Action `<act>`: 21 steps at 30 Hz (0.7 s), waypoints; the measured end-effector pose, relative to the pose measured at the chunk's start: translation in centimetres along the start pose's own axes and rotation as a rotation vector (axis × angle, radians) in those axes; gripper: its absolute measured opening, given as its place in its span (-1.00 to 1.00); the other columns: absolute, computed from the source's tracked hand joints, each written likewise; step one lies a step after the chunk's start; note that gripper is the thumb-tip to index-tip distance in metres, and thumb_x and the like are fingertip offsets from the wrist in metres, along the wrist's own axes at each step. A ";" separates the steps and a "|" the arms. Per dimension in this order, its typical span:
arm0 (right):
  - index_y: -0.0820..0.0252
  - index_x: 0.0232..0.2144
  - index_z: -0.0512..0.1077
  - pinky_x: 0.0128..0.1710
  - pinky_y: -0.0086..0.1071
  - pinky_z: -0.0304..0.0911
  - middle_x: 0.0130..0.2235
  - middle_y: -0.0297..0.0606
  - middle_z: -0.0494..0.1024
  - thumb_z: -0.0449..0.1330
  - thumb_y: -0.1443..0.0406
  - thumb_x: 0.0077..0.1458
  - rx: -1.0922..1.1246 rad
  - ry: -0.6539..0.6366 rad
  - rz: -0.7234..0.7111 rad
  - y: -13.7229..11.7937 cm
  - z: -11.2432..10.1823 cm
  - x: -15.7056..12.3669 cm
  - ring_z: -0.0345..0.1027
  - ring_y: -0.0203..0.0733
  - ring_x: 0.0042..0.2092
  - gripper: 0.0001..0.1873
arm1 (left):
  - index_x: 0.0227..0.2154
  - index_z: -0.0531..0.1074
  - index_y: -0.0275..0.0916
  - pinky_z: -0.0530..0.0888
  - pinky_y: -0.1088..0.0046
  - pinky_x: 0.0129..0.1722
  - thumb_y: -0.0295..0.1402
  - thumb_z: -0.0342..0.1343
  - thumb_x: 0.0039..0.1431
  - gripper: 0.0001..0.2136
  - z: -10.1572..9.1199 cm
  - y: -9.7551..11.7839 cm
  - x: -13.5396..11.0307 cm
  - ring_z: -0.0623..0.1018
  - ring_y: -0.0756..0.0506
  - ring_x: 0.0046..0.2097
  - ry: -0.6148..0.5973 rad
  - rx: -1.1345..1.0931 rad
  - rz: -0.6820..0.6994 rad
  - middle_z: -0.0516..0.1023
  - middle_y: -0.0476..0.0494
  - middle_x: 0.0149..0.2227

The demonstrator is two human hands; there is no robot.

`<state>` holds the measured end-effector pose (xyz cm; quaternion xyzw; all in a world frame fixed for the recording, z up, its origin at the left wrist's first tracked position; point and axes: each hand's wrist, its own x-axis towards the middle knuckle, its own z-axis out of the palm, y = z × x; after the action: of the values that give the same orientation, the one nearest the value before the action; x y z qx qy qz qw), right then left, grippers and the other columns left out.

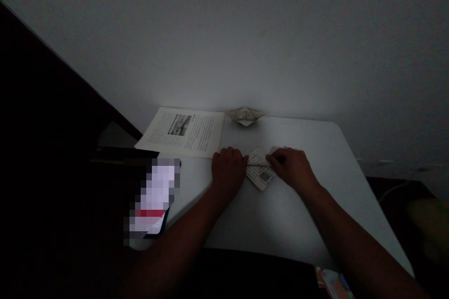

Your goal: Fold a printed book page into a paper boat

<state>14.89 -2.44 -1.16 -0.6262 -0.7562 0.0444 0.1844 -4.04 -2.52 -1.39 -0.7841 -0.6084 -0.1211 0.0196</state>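
Printed with text and a dark square code, a folded paper (258, 178) lies diamond-shaped on the white table, with a crease or slit across its middle. My left hand (228, 168) is closed at its left corner, thumb against the paper. At the right corner, my right hand (293, 166) pinches the edge between thumb and finger; the fingertips partly hide that corner. Behind them, near the wall, stands a folded paper boat (246, 116) with two pointed ends.
A printed sheet (206, 133) with a picture lies at the table's back left. A phone (154, 201) with a lit, blurred screen is at the left edge. The white table (329, 149) meets a grey wall (245, 46) behind. Colourful printed material (335, 282) shows below the front edge.
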 end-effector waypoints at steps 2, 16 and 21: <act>0.16 -0.48 0.50 -0.31 -0.28 0.15 -0.43 -0.24 0.57 0.07 0.15 0.11 -0.005 -0.005 0.001 -0.1 -0.1 0.0 0.39 -0.15 -0.38 -0.71 | -0.34 0.38 -0.28 0.24 0.25 -0.18 -0.19 -0.07 0.25 -0.74 0.0 0.0 0.0 0.39 -0.18 -0.16 -0.001 0.002 -0.002 0.46 -0.18 -0.28; 0.15 -0.47 0.47 -0.33 -0.27 0.11 -0.42 -0.25 0.56 0.06 0.14 0.12 -0.105 -0.029 0.024 -0.6 0.0 0.0 0.39 -0.13 -0.36 -0.71 | -0.32 0.39 -0.27 0.24 0.25 -0.17 -0.20 -0.07 0.24 -0.75 0.1 0.1 0.0 0.39 -0.18 -0.15 -0.016 0.011 -0.003 0.45 -0.19 -0.27; 0.15 -0.47 0.46 -0.32 -0.27 0.10 -0.43 -0.24 0.56 0.05 0.14 0.12 -0.105 -0.022 0.021 -0.6 0.0 0.0 0.39 -0.13 -0.35 -0.71 | -0.33 0.39 -0.28 0.25 0.24 -0.17 -0.21 -0.05 0.23 -0.76 -0.1 0.0 0.0 0.39 -0.19 -0.16 -0.008 -0.007 0.007 0.45 -0.20 -0.27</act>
<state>14.35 -2.57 -0.95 -0.6424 -0.7529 0.0134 0.1424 -4.02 -2.51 -1.30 -0.7868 -0.6053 -0.1199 0.0148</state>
